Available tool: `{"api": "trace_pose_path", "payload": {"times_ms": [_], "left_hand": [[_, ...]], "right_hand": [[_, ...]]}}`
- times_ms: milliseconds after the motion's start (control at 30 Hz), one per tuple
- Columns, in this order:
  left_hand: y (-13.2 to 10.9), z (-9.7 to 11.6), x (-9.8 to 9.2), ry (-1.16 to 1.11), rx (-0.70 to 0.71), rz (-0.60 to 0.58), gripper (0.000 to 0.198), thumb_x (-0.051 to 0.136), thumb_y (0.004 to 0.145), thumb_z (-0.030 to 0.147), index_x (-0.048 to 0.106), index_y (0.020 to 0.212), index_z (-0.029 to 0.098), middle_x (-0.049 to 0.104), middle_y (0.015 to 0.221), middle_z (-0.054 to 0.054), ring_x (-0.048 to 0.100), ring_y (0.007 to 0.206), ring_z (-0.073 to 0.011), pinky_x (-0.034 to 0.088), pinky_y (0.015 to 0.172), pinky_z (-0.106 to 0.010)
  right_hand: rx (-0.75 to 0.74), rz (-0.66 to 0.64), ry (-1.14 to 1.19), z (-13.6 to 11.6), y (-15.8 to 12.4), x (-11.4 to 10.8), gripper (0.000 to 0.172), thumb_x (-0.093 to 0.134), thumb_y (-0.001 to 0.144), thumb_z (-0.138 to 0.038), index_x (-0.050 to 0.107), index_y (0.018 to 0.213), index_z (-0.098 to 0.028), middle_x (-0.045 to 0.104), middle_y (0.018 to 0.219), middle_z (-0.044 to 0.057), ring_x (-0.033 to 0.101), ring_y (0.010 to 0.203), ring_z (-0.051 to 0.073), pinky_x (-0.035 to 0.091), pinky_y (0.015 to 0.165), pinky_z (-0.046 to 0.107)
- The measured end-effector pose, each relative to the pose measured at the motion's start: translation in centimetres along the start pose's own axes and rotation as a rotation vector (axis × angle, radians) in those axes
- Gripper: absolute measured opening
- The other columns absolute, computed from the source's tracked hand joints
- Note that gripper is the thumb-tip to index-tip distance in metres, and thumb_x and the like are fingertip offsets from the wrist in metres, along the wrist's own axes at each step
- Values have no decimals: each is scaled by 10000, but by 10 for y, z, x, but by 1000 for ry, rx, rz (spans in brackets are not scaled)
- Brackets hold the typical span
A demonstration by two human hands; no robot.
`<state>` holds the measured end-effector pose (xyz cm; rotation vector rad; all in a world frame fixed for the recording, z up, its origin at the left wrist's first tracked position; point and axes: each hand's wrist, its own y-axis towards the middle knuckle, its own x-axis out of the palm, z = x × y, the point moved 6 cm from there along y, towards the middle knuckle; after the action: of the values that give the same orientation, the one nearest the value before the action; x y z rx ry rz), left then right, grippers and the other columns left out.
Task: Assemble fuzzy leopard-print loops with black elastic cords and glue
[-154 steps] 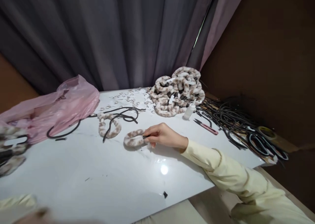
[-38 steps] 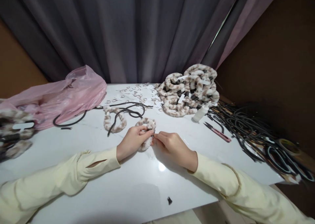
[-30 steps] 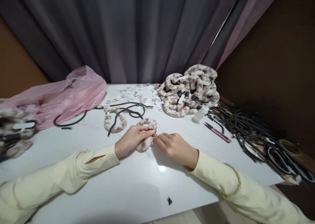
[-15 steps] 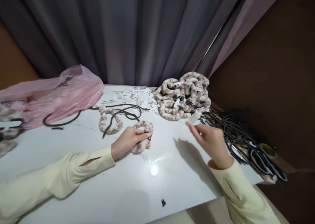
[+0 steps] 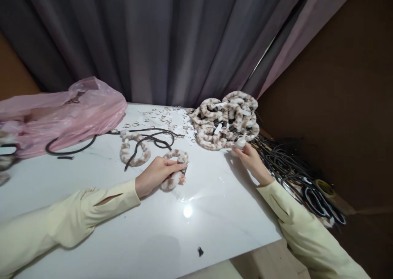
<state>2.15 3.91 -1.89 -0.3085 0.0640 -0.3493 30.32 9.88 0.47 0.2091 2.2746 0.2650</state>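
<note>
Near the middle of the table, my left hand (image 5: 161, 173) pinches a small white and brown fluffy ring (image 5: 172, 182), its fingers closed over the ring's right side. My right hand (image 5: 252, 161) reaches to the front right of a pile of fluffy rings (image 5: 211, 136), its fingers closed round a small whitish bottle (image 5: 240, 142) with a pale tip. Another fluffy ring (image 5: 144, 153) lies behind my left hand, with a black cord (image 5: 135, 152) across it.
A pink plastic bag (image 5: 89, 111) lies at the back left. Small metal rings with ties (image 5: 166, 119) are scattered at the back. Many black cords (image 5: 282, 160) cover the right edge. A black scrap (image 5: 200, 251) lies at the front.
My right hand has moved forward and its fingers have closed round the bottle. My left hand keeps its hold on the fluffy ring. The view has shifted slightly.
</note>
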Motion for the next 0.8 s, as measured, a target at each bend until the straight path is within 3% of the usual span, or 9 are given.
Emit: {"api": "trace_pose_path", "payload": {"times_ms": [67, 167, 267, 333, 633, 800], "left_hand": [[1, -2, -1, 23, 14, 1, 360, 627, 729, 418, 710, 696, 69, 602, 526, -53, 319, 393, -52, 193, 392, -215], [3, -5, -3, 38, 43, -10, 383, 617, 732, 442, 712, 715, 71, 595, 532, -53, 286, 396, -49, 168, 399, -221], [3, -7, -2, 36, 52, -25, 402, 597, 743, 459, 708, 715, 74, 560, 498, -37, 278, 387, -51, 161, 400, -225], [3, -7, -2, 35, 49, -34, 411, 588, 748, 467, 704, 710, 74, 519, 466, -18, 272, 380, -50, 156, 398, -225], [0, -2, -1, 40, 56, -31, 387, 569, 778, 425, 684, 666, 73, 443, 413, 18, 250, 366, -38, 148, 372, -205], [0, -1, 1, -14, 31, -31, 348, 561, 795, 372, 676, 650, 78, 516, 447, 1, 319, 367, -42, 200, 373, -192]], "right_hand": [[-85, -38, -24, -17, -13, 0, 382, 448, 803, -460, 506, 1008, -143, 597, 886, 94, 557, 765, 203, 436, 669, 301], [-291, -233, -150, -54, -43, 5, 412, 432, 859, -403, 394, 1166, -131, 581, 809, 75, 542, 655, 185, 425, 587, 279], [-400, -433, -170, -85, -69, 13, 257, 419, 899, -324, 402, 1106, -173, 585, 929, 96, 563, 724, 179, 440, 614, 264], [-473, -491, -163, -102, -79, 16, 198, 423, 902, -280, 426, 1075, -181, 579, 977, 102, 572, 794, 185, 449, 665, 271], [-621, -452, -226, -126, -75, 22, 224, 442, 863, -162, 525, 1068, -127, 593, 927, 129, 577, 794, 209, 450, 664, 298], [-642, -426, -233, -131, -72, 21, 222, 442, 854, -166, 537, 1051, -126, 609, 903, 132, 585, 777, 214, 454, 641, 301]]}}
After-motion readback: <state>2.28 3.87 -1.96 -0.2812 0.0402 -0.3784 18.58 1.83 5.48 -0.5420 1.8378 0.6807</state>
